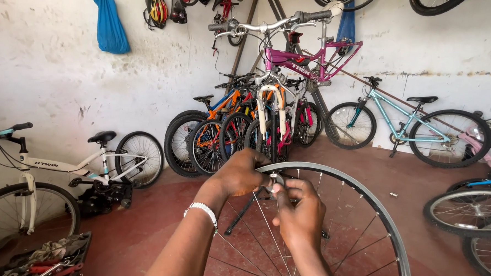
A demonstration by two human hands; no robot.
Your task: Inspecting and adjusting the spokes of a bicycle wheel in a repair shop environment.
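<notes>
Head view | bare spoked wheel (364, 204) standing upright at lower centre of frame | left hand (239, 174) steadying the rim top | right hand (299, 210) pinching a small metal part (274, 180) against it | pink bicycle (308, 58) hanging at upper centre.

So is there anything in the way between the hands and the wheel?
No, nothing is in between. The left hand already rests on the rim of the bare wheel, and the right hand is closed around a small metal tool held against the rim. Only the thin spokes sit below them.
</notes>
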